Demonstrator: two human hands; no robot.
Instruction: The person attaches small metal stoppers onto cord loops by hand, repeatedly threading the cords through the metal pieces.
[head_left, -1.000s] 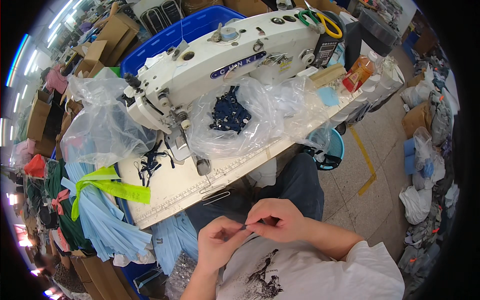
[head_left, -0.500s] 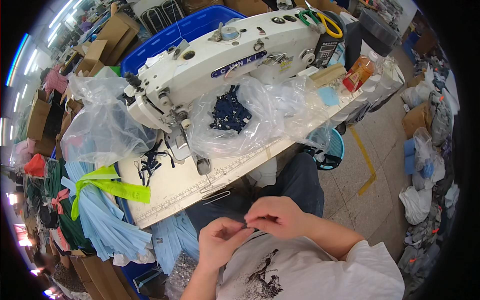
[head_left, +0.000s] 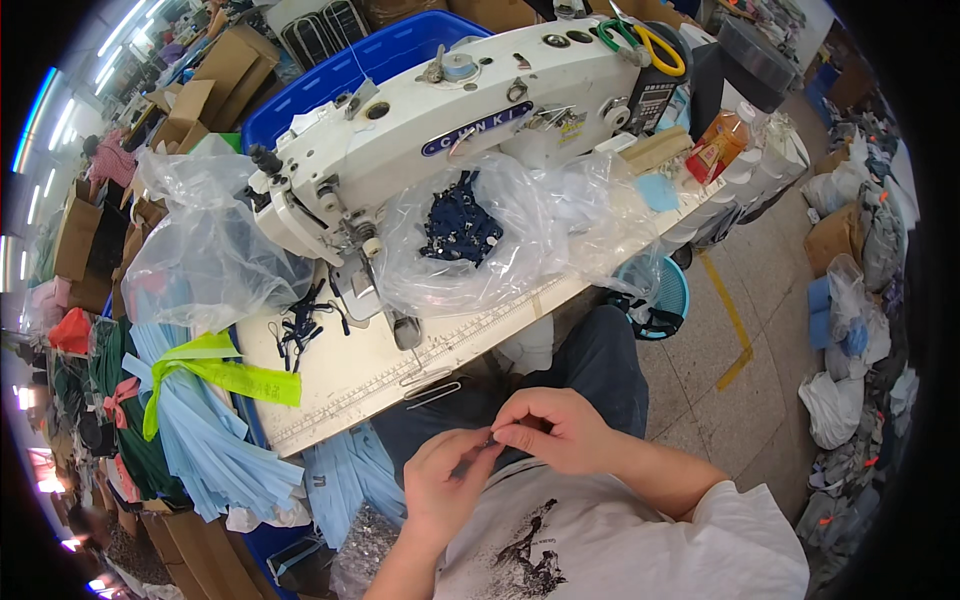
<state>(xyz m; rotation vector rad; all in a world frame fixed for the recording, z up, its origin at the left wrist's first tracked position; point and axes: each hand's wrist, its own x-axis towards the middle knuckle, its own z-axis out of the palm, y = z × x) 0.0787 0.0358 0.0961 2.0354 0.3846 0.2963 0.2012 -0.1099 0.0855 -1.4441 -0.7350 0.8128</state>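
Head view, hands: both near the lap, just off the bench's front edge, thumbs and forefingers meeting.
Small dark piece [head_left: 490, 440]: between the two hands' fingertips; held close to the body, probably for fine control.
Left hand [head_left: 448, 482]: narrow pinch on the piece from 8 o'clock; apparently the steadying side. A dark patch within the curled fingers could be shadow or a second piece; cannot tell.
Right hand [head_left: 558, 432]: narrow pinch from 3 o'clock, thumb against forefinger; its fingertips cover most of the piece, so shape and fastening are unreadable.
Bench [head_left: 365, 368]: from 10 to 1 o'clock of the hands, its front edge slanting.
Dark blue pieces [head_left: 460, 225]: heaped at 12 o'clock in a clear bag [head_left: 520, 265], its mouth spread, likely for easy reach; lower layers hidden.
Loose dark pieces [head_left: 303, 328]: 10 o'clock, scattered on bare bench beside the machine's foot, seemingly kept apart from the heap; count uncertain where they overlap.
Light blue strips [head_left: 215, 440]: 9 o'clock, bundled, a yellow-green strip [head_left: 250, 382] across them, perhaps as a tie; lower ends hidden.
Sewing machine [head_left: 420, 140]: 12 o'clock, behind the bag; partly blocks the blue crate [head_left: 290, 105] at 11 o'clock.
Turquoise basket [head_left: 677, 295]: 2 o'clock, on the floor, partly covered by draped plastic.
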